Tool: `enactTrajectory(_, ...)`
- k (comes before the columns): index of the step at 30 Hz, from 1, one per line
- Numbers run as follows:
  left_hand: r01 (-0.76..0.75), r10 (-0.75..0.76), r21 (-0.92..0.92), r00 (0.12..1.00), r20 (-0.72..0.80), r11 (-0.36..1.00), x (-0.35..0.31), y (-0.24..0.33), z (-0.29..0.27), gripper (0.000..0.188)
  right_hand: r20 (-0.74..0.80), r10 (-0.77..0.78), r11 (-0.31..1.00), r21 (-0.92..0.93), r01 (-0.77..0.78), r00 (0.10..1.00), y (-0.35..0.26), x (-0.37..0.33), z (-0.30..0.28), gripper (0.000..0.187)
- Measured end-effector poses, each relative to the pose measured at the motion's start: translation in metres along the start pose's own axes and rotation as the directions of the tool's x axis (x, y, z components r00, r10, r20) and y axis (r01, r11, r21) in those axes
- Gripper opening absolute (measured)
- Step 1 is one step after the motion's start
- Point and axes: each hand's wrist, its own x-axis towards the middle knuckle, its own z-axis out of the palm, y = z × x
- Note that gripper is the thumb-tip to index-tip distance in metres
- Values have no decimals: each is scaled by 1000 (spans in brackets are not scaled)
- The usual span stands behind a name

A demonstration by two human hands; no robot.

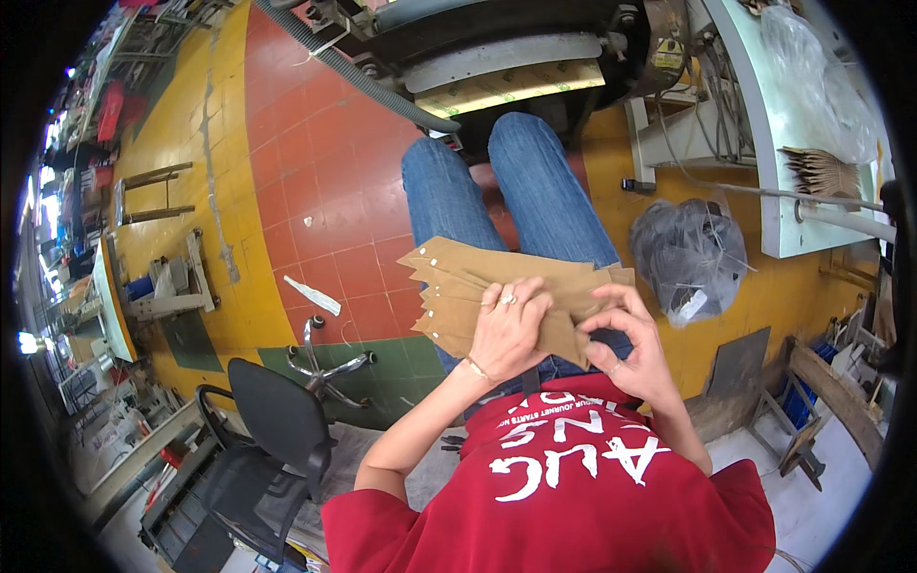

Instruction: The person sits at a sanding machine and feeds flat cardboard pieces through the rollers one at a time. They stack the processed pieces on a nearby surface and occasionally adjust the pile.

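Observation:
A fanned stack of flat tan-brown cut pieces (458,286) lies across my lap, over the thighs of my jeans. Pointed corners with small white marks stick out along its left side; whether it is leather or cloth I cannot tell. My left hand (514,325) grips the middle of the stack from the near side, fingers curled over the top. At the right end, my right hand (629,342) has its thumb and fingers bent around the pieces' edges, pinching them. The fingertips there are partly hidden.
Just beyond my knees stands a dark machine (516,48) with a grey hose (353,72). To the right are a pale table (793,210) bearing more brown pieces (821,172), and a grey plastic bag (690,258) on the floor. A black swivel chair (277,420) stands at the left.

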Motion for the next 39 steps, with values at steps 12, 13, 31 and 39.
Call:
enactTrajectory(12, 17, -36, 118, 986, 163, 993, 11, 15, 3, 68, -202, 533, 827, -81, -556, 822, 22, -1, 8, 33)
enactTrajectory(13, 43, -69, 131, 977, 200, 990, 14, 17, 4, 68, -228, 476, 858, -90, -505, 849, 22, -3, 8, 32)
enactTrajectory(31, -52, 56, 40, 993, -107, 998, -20, 13, -125, 68, -79, 190, 824, -529, -202, 979, 30, 34, 17, 43)
enactTrajectory(39, -1, -1, 33, 999, 45, 999, 10, 16, -63, 57, 108, 83, 994, 55, -89, 991, 2, 24, 1, 18)
